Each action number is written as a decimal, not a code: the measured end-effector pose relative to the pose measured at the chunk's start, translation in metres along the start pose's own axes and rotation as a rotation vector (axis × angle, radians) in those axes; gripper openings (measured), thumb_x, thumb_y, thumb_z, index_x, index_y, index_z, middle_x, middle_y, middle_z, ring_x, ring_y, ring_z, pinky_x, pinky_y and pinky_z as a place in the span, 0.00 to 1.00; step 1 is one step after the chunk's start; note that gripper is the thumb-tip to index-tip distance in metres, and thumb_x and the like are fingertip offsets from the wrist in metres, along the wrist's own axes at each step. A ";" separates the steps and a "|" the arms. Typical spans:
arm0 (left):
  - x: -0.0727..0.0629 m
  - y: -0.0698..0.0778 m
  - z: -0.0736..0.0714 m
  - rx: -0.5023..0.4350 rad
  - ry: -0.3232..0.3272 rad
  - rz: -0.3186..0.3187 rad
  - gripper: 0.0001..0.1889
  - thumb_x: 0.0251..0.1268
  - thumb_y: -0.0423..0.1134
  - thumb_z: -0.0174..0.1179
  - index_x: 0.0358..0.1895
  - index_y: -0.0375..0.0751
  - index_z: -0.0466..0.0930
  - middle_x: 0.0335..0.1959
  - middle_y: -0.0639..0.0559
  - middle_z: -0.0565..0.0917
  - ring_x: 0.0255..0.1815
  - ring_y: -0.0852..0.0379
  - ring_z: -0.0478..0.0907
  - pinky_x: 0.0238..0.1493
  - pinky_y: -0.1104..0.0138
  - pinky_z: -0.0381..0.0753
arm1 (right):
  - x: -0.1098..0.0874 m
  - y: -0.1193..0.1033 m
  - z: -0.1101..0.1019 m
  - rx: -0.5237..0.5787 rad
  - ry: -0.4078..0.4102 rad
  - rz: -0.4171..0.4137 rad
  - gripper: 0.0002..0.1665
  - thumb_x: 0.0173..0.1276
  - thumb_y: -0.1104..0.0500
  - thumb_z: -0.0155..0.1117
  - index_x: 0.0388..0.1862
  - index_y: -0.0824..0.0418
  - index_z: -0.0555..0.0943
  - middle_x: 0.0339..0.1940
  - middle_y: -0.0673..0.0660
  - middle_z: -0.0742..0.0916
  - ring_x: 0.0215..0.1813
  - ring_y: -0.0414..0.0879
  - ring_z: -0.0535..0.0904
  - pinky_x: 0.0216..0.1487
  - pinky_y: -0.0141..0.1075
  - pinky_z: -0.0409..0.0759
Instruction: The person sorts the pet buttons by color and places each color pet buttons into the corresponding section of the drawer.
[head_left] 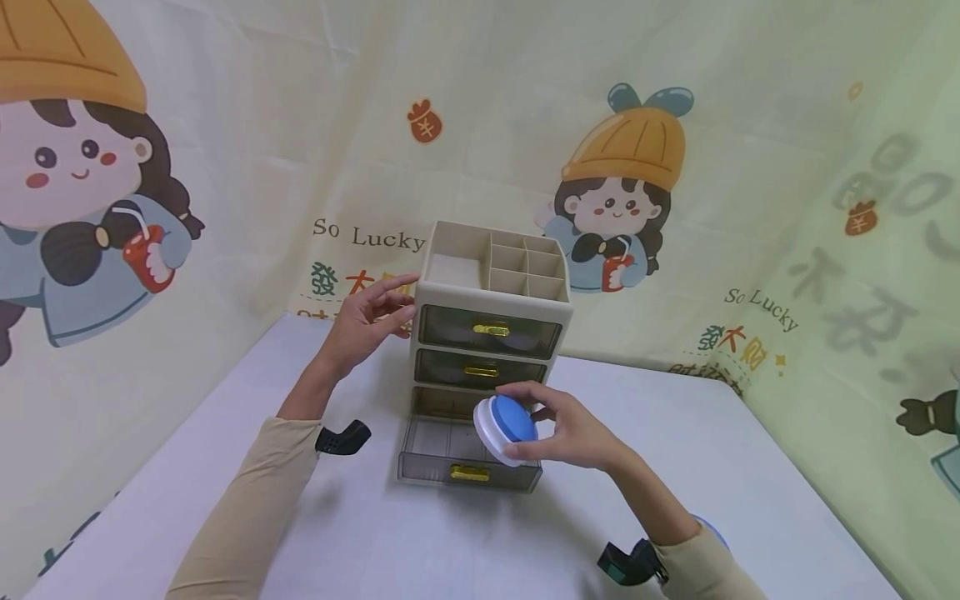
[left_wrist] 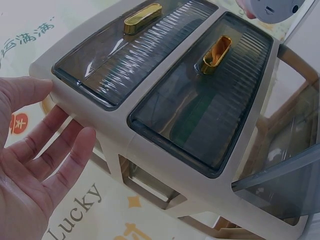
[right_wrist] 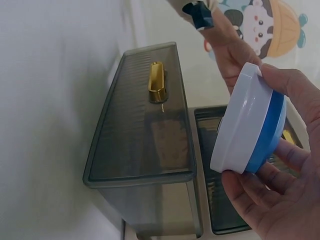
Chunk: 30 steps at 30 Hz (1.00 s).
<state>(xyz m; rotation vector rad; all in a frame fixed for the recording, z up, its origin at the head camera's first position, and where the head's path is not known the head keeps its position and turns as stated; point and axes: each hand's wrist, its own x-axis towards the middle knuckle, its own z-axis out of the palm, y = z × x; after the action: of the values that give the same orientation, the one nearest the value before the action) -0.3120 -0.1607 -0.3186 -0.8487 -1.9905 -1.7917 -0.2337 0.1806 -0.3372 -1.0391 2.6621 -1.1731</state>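
Observation:
My right hand grips a round blue-and-white button by its rim, thumb on one side and fingers on the other. It is tilted, its blue top towards the right, above the pulled-out bottom drawer of a beige desktop organizer. In the right wrist view, the button's white base faces the drawer. My left hand is at the organizer's upper left side. Its thumb lies against the front edge in the left wrist view, the other fingers loosely extended along the side.
Two closed dark drawers with gold handles, the upper drawer and the middle drawer, sit above the pulled-out one. Open compartments top the organizer. It stands on a white table before a printed curtain.

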 end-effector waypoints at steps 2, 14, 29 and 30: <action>0.000 0.000 0.000 0.001 0.000 0.000 0.25 0.73 0.31 0.62 0.71 0.43 0.75 0.49 0.38 0.84 0.45 0.55 0.84 0.41 0.66 0.89 | 0.002 0.000 0.001 0.004 -0.003 -0.002 0.42 0.56 0.46 0.79 0.69 0.51 0.76 0.60 0.50 0.83 0.59 0.49 0.77 0.55 0.43 0.84; 0.000 0.000 -0.001 0.002 -0.003 0.006 0.25 0.73 0.31 0.62 0.71 0.43 0.75 0.49 0.37 0.84 0.45 0.55 0.84 0.41 0.66 0.89 | 0.016 -0.004 0.010 0.034 -0.018 -0.007 0.43 0.57 0.46 0.79 0.70 0.50 0.75 0.62 0.51 0.81 0.59 0.51 0.77 0.56 0.46 0.83; 0.000 0.000 0.000 0.021 0.002 0.004 0.25 0.73 0.32 0.62 0.71 0.45 0.75 0.50 0.37 0.84 0.44 0.54 0.85 0.41 0.66 0.89 | 0.032 -0.009 0.024 0.108 -0.063 -0.017 0.42 0.58 0.49 0.79 0.72 0.50 0.74 0.65 0.52 0.80 0.62 0.52 0.77 0.59 0.47 0.84; 0.000 0.001 0.000 0.021 0.002 0.004 0.25 0.73 0.32 0.62 0.71 0.45 0.75 0.50 0.37 0.84 0.45 0.55 0.85 0.41 0.66 0.89 | 0.033 -0.009 0.024 0.106 -0.065 -0.020 0.42 0.58 0.49 0.79 0.72 0.50 0.74 0.65 0.52 0.80 0.62 0.52 0.77 0.59 0.48 0.84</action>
<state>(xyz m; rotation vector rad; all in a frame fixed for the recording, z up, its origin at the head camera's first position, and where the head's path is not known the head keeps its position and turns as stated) -0.3115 -0.1610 -0.3182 -0.8439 -2.0015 -1.7655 -0.2463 0.1410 -0.3412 -1.0700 2.5164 -1.2475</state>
